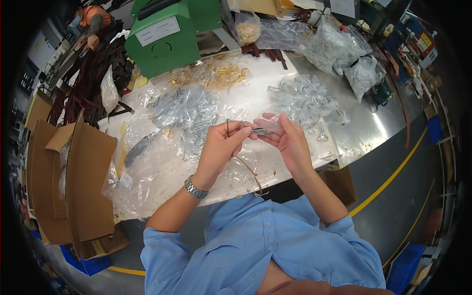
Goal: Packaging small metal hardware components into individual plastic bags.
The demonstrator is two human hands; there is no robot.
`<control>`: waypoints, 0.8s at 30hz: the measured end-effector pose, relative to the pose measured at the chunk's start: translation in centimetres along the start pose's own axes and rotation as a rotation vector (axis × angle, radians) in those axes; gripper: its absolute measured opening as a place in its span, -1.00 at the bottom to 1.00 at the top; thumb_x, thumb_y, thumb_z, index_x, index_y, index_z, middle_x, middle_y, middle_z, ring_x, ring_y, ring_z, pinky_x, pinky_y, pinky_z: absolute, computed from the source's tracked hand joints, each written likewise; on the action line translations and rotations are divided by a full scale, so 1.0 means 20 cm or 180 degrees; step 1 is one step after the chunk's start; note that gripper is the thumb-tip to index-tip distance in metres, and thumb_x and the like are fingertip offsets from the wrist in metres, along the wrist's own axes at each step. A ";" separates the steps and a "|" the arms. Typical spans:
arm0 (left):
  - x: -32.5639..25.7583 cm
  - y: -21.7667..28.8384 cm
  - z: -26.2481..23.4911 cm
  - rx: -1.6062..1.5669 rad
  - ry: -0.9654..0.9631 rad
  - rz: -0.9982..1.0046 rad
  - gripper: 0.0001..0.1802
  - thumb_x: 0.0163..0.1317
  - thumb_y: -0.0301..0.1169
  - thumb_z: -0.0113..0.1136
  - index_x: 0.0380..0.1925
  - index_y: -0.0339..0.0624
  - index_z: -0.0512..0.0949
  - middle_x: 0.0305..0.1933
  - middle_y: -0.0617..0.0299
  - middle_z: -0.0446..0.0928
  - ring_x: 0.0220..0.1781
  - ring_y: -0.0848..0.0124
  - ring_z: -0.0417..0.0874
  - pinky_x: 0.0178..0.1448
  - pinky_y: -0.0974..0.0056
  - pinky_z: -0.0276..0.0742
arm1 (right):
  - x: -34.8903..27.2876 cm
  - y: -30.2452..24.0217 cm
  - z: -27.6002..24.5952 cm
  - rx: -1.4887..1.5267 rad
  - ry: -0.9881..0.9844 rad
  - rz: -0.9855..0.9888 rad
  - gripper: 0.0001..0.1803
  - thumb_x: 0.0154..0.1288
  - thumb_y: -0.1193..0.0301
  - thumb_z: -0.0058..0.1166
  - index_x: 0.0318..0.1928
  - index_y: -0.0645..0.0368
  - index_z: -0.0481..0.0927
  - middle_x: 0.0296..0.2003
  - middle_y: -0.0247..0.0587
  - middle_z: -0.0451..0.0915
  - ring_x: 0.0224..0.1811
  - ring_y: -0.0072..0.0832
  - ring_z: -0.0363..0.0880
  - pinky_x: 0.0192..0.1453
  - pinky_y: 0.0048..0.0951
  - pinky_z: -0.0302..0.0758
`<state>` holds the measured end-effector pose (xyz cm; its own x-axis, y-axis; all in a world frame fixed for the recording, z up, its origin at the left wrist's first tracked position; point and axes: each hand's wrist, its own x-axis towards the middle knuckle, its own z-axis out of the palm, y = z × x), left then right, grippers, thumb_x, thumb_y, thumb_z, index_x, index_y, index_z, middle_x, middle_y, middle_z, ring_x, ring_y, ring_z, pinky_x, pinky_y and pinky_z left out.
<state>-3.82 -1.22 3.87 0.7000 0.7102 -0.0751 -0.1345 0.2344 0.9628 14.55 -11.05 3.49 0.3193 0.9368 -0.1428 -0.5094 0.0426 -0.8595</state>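
Note:
My left hand (223, 147), with a metal watch on its wrist, pinches silver wire metal pieces (258, 131) between thumb and fingers above the table. My right hand (292, 145) faces it with the palm turned inward. Its fingers and thumb hold a small clear plastic bag (268, 125), which touches the silver pieces. Behind my right hand lies a heap of silver wire rings (302, 101) in clear wrapping; some look triangular. Another heap of bagged silver rings (184, 110) lies beyond my left hand. A thin brown cord (253, 173) runs below the left hand.
A green machine (164, 42) stands at the back, with bagged gold-coloured parts (216, 73) before it. An opened cardboard box (93, 172) stands at the left. Large clear bags (334, 46) lie at the back right. A person (93, 27) sits at the far left.

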 end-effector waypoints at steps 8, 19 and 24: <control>-0.01 -0.05 0.02 0.0086 0.0349 0.0216 -0.79 0.55 -0.39 0.20 -0.03 -0.30 0.69 -0.18 0.17 0.79 -0.61 0.72 0.31 -0.52 0.53 0.19 | -0.03 0.05 0.08 -0.0013 0.0011 -0.0221 -0.36 0.75 0.02 -0.18 0.35 0.41 0.49 0.13 0.09 0.71 0.15 -0.24 0.76 0.37 -0.21 0.64; 0.02 -0.03 -0.03 0.0634 0.0071 -0.0112 -0.74 0.50 -0.28 0.32 -0.35 -0.21 0.73 -0.57 0.48 0.50 -0.58 0.74 0.31 -0.49 0.51 0.14 | 0.01 0.07 -0.02 -0.0646 0.0022 -0.0442 -0.45 0.73 0.10 -0.11 0.28 0.39 0.57 0.07 0.01 0.75 0.14 -0.31 0.76 0.37 -0.22 0.63; 0.03 -0.02 -0.05 0.0668 0.0088 -0.0098 -0.74 0.50 -0.28 0.31 -0.36 -0.19 0.73 -0.57 0.47 0.52 -0.59 0.77 0.29 -0.52 0.51 0.06 | 0.03 0.05 -0.10 -0.0417 -0.0054 -0.0248 -0.52 0.71 0.17 -0.04 0.21 0.37 0.63 0.06 -0.02 0.77 0.11 -0.38 0.77 0.31 -0.29 0.63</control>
<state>-4.08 -0.16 3.26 0.6815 0.7236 -0.1096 0.0377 0.1148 0.9927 15.78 -11.19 1.56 0.3397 0.9383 -0.0657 -0.3745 0.0708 -0.9245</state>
